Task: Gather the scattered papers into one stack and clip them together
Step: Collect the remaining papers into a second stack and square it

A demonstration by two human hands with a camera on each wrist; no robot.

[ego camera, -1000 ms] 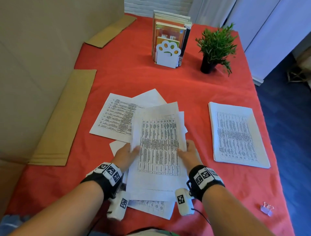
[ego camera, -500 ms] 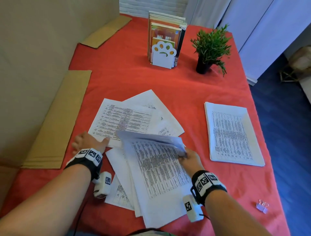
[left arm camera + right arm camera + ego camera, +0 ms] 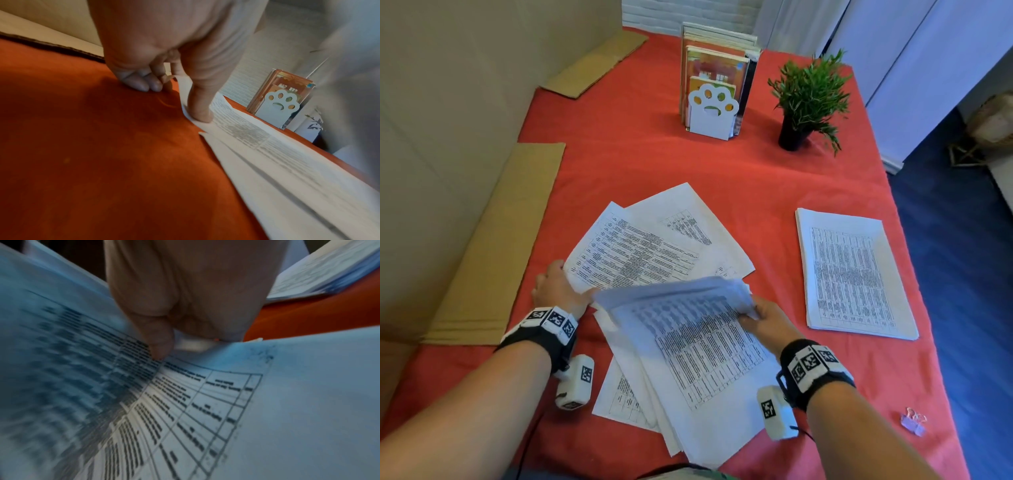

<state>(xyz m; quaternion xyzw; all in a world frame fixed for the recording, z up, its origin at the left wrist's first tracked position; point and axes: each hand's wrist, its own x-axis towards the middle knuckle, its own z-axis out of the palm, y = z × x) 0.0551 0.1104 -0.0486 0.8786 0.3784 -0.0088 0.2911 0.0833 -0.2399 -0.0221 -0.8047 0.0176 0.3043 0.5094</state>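
I judge my right hand (image 3: 767,317) pinches the gathered sheets (image 3: 698,346) raised at their far edge — seemingly to admit the printed page (image 3: 630,253) my left hand (image 3: 556,287) grips at its corner.

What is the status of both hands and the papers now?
Left hand pinching left sheet. Right hand lifting gathered stack. Binder clip untouched. Nothing blocking.

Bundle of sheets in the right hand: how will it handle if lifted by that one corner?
Likely floppy: the bundle already curls over where the right hand pinches it. Sheets probably fan or slip apart; lower edges sit misaligned, unclipped.
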